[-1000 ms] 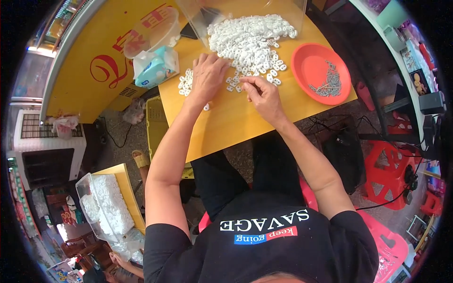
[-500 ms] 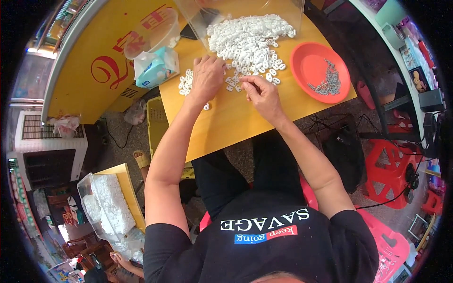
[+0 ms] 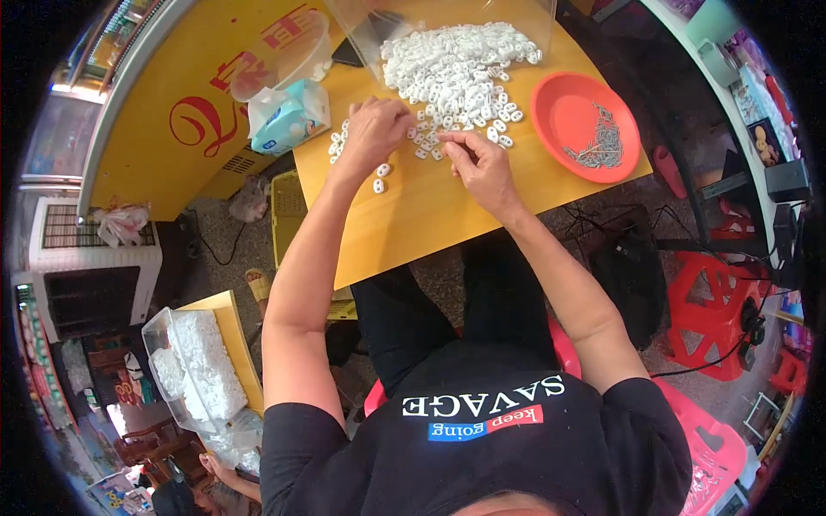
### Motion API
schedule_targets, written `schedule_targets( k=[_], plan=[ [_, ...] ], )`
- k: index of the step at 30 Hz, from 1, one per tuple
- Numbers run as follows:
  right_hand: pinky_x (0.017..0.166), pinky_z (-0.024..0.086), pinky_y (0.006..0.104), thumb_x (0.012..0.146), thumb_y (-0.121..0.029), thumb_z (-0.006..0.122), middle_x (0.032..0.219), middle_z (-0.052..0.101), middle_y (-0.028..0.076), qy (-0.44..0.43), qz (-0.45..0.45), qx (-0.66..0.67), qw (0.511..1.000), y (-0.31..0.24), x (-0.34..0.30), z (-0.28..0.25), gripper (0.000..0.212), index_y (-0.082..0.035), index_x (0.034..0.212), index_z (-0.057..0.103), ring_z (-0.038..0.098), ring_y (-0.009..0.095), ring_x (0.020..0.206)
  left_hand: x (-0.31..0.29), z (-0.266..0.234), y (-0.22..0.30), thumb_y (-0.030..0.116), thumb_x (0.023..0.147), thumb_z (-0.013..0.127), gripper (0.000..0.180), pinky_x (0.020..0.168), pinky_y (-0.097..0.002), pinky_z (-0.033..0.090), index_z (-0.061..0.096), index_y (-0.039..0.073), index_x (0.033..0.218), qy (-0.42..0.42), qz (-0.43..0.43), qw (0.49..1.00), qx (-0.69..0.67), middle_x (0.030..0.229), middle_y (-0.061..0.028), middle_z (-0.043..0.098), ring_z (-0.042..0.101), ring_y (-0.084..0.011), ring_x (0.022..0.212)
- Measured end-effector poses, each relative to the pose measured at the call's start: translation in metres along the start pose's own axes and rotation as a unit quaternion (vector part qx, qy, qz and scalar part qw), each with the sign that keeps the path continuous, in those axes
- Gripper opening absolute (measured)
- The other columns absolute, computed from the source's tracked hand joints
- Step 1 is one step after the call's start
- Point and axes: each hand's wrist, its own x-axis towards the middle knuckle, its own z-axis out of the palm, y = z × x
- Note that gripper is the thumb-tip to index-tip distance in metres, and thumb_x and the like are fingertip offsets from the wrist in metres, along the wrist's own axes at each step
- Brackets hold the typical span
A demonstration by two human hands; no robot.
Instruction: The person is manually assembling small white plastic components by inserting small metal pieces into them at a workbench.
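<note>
Many small white oval plastic pieces, each with two holes, lie in a heap [image 3: 460, 64] that spreads toward me over the wooden table. My left hand [image 3: 376, 131] is at the heap's left edge, back up, fingers bent and pressed together; its fingertips are hidden. Beside its wrist lie two loose white pieces [image 3: 380, 178], and a small group of white pieces [image 3: 336, 146] shows on its far side. My right hand [image 3: 480, 168] is at the heap's near edge, thumb and forefinger pinched together. Whatever is between those fingers is too small to make out.
To the right stands a red plastic plate [image 3: 559, 112] holding many thin grey metal pins [image 3: 602, 146]. A clear bin [image 3: 551, 26] sits behind the heap, and a tissue pack [image 3: 291, 119] at the left. Lower left, another person's hand [image 3: 211, 464] is near a bin of white pieces [image 3: 206, 370].
My left hand has shifted slightly, and two loose pieces now show beside its wrist where one showed before. The right hand stays pinched in nearly the same place.
</note>
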Motion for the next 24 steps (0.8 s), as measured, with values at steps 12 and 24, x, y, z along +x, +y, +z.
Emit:
schedule_targets(
  k=[12,24],
  plan=[
    [0.055,0.044,0.0185,0.094,-0.007,0.059,0.079,0.063,-0.001,-0.012,0.005,-0.001,1.000,0.000,-0.001,0.000,0.017,-0.001,0.108,0.067,0.053,0.003,0.062,-0.014,0.003,0.020,0.008,0.076,0.060,0.021,0.078,-0.0417,0.039,0.068,0.013,0.094,0.040,0.107,0.988,0.107,0.079,-0.0072,0.059,0.057,-0.0272,0.084],
    [0.055,0.045,0.0195,0.095,-0.009,0.057,0.080,0.064,0.000,0.030,0.032,0.090,0.995,-0.001,0.003,-0.003,0.019,0.000,0.109,0.066,0.054,0.004,0.061,-0.008,0.011,0.024,0.014,0.084,0.063,0.015,0.083,-0.0423,0.041,0.069,0.010,0.097,0.077,-0.014,0.996,-0.037,0.092,-0.0085,0.066,0.060,-0.0284,0.091]
  ],
)
